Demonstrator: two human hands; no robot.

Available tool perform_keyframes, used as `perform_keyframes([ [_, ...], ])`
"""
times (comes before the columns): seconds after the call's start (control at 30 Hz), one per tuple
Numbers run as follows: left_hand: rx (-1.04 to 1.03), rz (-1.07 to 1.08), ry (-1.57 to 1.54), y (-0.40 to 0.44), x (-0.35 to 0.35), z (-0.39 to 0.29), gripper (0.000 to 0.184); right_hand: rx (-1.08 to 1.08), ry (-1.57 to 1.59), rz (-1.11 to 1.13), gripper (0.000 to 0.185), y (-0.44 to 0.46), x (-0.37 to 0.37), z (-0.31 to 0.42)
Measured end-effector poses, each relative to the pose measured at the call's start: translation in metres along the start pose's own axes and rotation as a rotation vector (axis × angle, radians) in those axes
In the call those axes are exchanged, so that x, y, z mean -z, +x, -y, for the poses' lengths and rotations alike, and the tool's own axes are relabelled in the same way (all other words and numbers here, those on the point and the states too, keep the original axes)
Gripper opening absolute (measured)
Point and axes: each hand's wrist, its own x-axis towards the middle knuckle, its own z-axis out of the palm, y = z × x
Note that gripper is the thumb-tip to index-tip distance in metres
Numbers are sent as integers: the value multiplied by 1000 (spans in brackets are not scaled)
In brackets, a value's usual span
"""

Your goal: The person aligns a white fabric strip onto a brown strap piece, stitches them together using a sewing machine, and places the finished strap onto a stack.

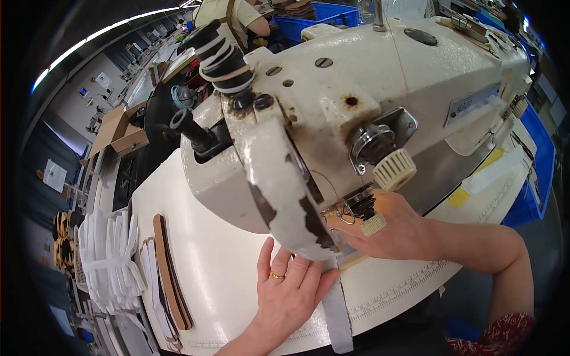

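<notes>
Lower centre, the left hand (289, 295) lies spread; the right hand's (393, 226) grip I can't tell; uneven pressure could skew that long pale-grey strip (337, 317).

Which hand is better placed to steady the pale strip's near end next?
Probably the left hand: its thumb overlaps the pale strip in view, nearer that end. The right hand is farther off, partly behind a small cream knob.

Long, narrow, pale grey strip, apparently fabric (338, 320) — flat, near end at near edge of white desk (219, 267), far end hidden beneath head of glossy white metal sewing machine (332, 89). Machine upright — white paint chipped, dark patches at front.
</notes>
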Motion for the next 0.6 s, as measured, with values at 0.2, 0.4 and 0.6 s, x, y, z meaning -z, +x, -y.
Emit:
perform_keyframes([
  [0.2,-2,29,-71,-4,-5,4,49,-144,102,14,19,-5,-10,-2],
  [0.4,73,-17,-205,-5,-7,5,51,-84,91,96,10,-7,-9,-5],
  [0.6,-23,-24,-271,0,-4,11,50,13,-42,49,15,-2,-7,-1],
])
